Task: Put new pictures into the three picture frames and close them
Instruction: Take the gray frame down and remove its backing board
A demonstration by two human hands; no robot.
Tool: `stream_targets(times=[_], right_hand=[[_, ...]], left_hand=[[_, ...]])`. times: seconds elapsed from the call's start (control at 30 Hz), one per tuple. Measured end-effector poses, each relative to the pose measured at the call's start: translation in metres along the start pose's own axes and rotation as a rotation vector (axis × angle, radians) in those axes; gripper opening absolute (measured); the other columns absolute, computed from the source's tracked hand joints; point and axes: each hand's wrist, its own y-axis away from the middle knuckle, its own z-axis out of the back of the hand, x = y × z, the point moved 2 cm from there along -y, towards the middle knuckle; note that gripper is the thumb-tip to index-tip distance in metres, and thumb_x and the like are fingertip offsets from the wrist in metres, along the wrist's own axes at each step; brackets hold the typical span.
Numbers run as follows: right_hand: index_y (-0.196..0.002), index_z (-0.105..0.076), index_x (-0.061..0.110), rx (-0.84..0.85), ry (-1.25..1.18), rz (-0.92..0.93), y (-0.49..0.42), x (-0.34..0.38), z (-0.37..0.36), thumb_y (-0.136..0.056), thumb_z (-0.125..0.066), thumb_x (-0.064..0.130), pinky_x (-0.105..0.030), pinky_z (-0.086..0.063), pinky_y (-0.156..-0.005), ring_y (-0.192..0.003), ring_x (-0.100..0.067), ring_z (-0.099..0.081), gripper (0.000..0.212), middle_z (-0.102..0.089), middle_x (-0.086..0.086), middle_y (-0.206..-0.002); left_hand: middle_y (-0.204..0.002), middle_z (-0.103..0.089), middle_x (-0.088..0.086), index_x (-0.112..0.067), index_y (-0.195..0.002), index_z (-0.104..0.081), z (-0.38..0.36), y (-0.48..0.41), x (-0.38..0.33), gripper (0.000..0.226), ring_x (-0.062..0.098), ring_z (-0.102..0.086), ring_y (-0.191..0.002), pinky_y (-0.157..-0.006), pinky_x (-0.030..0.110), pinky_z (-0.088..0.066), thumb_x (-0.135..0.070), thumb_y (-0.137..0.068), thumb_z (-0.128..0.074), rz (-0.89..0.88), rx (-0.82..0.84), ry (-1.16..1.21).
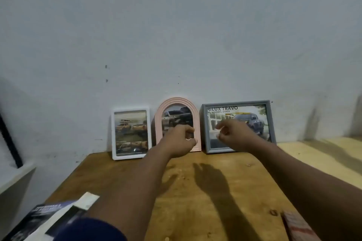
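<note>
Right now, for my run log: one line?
frames: white, pink, grey upright, filled | left hand at pink | right hand at grey

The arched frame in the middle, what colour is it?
Pale pink arched frame, seen in the head view.

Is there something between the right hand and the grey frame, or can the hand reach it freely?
Nothing visible stands in the way. The right hand hangs directly in front of the grey frame, fingers loosely curled and holding nothing. The pink arched frame stands apart to its left, behind the left hand.
</note>
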Motion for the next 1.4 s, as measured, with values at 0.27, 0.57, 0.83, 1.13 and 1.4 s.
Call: stream_targets(times=[0.27, 0.57, 0.83, 1.13, 1.4], right_hand=[[-0.123, -0.058, 0.019, -0.235, -0.072, -0.272, -0.043, -0.143, 0.001, -0.094, -0.065, 0.022, -0.015, -0.04, -0.061, -0.087, -0.009, -0.056, 0.03, -0.061, 0.003, -0.106], [-0.14, -0.04, 0.018, -0.421, -0.189, -0.507, -0.073, -0.226, -0.005, -0.095, -0.06, 0.039, -0.041, -0.051, -0.086, -0.117, -0.034, -0.055, 0.054, -0.051, -0.016, -0.137], [-0.135, -0.037, 0.023, -0.427, -0.383, -0.505, -0.067, -0.227, 0.003, -0.093, -0.063, 0.04, -0.039, -0.056, -0.074, -0.093, -0.021, -0.061, 0.052, -0.051, -0.014, -0.134], [-0.134, -0.041, 0.016, -0.475, -0.48, -0.466, -0.018, -0.204, 0.01, -0.093, -0.067, 0.029, -0.026, -0.05, -0.07, -0.111, -0.028, -0.055, 0.05, -0.049, -0.01, -0.133], [-0.118, -0.047, 0.025, -0.531, -0.438, -0.414, 0.024, -0.152, 0.034, -0.091, -0.06, 0.01, -0.031, -0.052, -0.055, -0.091, -0.033, -0.065, 0.034, -0.053, -0.002, -0.12]], left_hand=[[-0.154, -0.038, 0.001, -0.027, -0.155, -0.033, -0.09, -0.094, 0.008, 0.064, 0.022, -0.043, -0.135, -0.103, 0.046, -0.048, -0.044, -0.098, -0.058, -0.084, -0.139, -0.283], [-0.166, -0.005, -0.004, -0.03, -0.159, -0.022, -0.149, -0.127, 0.016, 0.069, 0.021, -0.034, -0.142, -0.102, 0.036, -0.049, -0.04, -0.1, -0.055, -0.096, -0.299, -0.223], [-0.165, -0.005, -0.013, -0.038, -0.159, -0.017, -0.155, -0.127, 0.017, 0.072, 0.021, -0.032, -0.143, -0.107, 0.038, -0.045, -0.036, -0.099, -0.058, -0.117, -0.248, -0.094], [-0.164, -0.019, -0.008, -0.039, -0.158, -0.024, -0.127, -0.103, 0.004, 0.075, 0.027, -0.02, -0.147, -0.105, 0.045, -0.044, -0.042, -0.094, -0.062, -0.122, -0.292, -0.121], [-0.163, -0.015, -0.009, -0.039, -0.156, -0.023, -0.087, -0.041, -0.001, 0.07, 0.03, -0.03, -0.141, -0.1, 0.045, -0.047, -0.045, -0.096, -0.058, -0.11, -0.284, -0.135]])
